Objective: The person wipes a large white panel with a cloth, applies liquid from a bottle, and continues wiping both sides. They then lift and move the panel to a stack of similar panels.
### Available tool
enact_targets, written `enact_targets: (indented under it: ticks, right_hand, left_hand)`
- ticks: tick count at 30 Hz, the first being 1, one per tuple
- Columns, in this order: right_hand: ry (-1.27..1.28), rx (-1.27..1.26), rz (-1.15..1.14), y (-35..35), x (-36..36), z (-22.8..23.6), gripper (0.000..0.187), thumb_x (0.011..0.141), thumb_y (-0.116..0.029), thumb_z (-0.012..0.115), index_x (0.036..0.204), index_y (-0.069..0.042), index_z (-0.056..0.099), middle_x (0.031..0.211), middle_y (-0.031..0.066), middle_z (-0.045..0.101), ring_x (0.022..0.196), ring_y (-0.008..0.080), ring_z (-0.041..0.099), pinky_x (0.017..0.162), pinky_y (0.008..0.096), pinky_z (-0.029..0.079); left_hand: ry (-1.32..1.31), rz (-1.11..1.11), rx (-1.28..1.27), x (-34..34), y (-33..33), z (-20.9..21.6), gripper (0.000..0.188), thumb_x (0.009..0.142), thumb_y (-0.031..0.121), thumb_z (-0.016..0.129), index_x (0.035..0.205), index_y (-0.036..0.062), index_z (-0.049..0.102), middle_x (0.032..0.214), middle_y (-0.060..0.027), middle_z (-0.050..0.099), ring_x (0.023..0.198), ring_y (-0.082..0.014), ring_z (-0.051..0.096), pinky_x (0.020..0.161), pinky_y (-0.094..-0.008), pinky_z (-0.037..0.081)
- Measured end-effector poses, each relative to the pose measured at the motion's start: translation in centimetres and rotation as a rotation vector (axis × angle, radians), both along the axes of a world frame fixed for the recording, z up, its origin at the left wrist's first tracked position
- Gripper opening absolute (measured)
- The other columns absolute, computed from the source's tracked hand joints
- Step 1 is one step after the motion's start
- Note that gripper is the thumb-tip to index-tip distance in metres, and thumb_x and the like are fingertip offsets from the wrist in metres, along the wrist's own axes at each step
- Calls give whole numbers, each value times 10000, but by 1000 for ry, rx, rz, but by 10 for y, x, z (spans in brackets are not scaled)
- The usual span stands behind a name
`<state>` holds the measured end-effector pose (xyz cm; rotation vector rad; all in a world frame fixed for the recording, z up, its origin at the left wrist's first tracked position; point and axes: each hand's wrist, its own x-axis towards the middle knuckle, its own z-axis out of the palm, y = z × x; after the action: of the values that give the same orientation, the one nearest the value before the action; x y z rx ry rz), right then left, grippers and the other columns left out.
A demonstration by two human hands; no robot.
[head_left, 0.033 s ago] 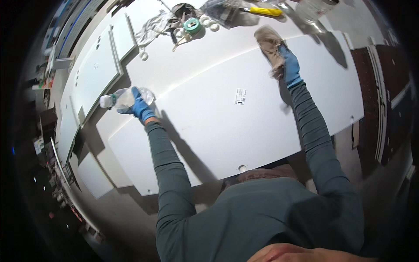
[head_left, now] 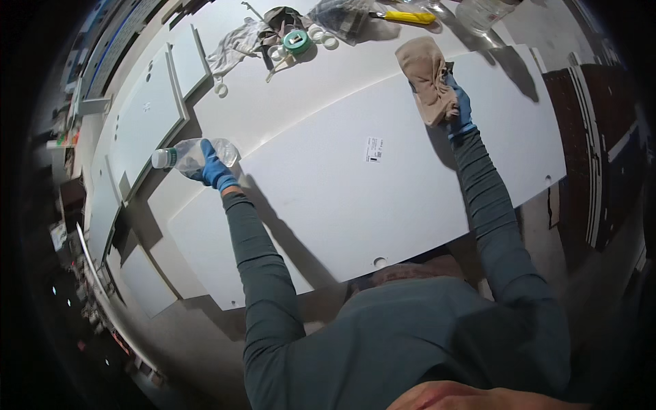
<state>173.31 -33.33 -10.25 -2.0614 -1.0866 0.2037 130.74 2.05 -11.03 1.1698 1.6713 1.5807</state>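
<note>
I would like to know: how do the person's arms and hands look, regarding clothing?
The left hand and the right hand wear blue gloves. Long, dark grey-green sleeves, creased along the forearms, cover both arms; some bare wrist shows beside the left glove.

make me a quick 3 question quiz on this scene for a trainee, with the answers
1. Which hand holds the clear bottle?
2. True or false: the bottle is uncapped.
3. Fill the gap: the right hand holds a beige ____.

Key:
1. The left hand.
2. False: its white cap is on.
3. Cloth.
</note>
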Motion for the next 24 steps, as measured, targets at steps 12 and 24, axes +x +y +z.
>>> enact_targets:
  ticks: [12, 24]
  right_hand:
    - [-611, -432, 58, -61, -99, 90, 781, 962, -441, 604, 1614, -137, 299, 1603, 195, 367, 1407, 433, 421, 1190, 610, 289]
    - [-39, -42, 294, -181, -19, 16, 1081, 851, -412, 684, 1642, -57, 38, 1679, 203, 190, 1529, 373, 218, 1288, 513, 98]
  left_hand:
    - [-208, -1540, -706, 66, -207, 135, 734, 907, 135, 735, 1537, -6, 387, 1324, -190, 616, 1189, -265, 641, 1035, -409, 545]
    - [-705, -1731, -1687, 182, -383, 147, 765, 1004, 517, 589, 1525, -13, 409, 1343, -225, 628, 1144, -380, 678, 1032, -479, 546]
